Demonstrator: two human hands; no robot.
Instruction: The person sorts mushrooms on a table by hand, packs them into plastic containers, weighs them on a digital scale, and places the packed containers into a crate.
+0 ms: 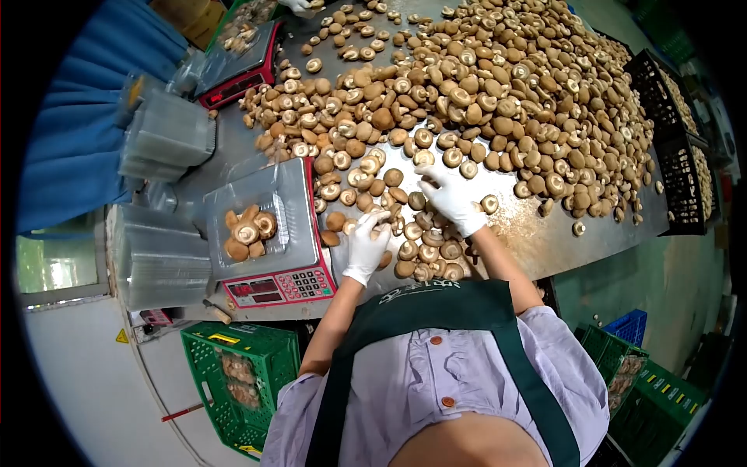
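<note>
Brown mushrooms [506,101] cover much of the metal table in a large heap. My left hand [367,247], in a white glove, is closed around a mushroom beside the red scale [280,286]. My right hand [451,201], gloved too, reaches over the mushrooms, its thumb and forefinger near a pale mushroom [424,157]; whether it touches that one is unclear. On the scale lies a clear plastic tray [218,204] holding several mushrooms [245,231]. Below my hands, near the table edge, is a smaller group of mushrooms [428,253].
Stacked clear trays [159,261] stand left of the scale. Another red scale [237,89] is farther back, near another person's gloved hand [299,6]. Green crates [233,389] stand below the table at left and right. Black crates [685,183] hold mushrooms at the right edge.
</note>
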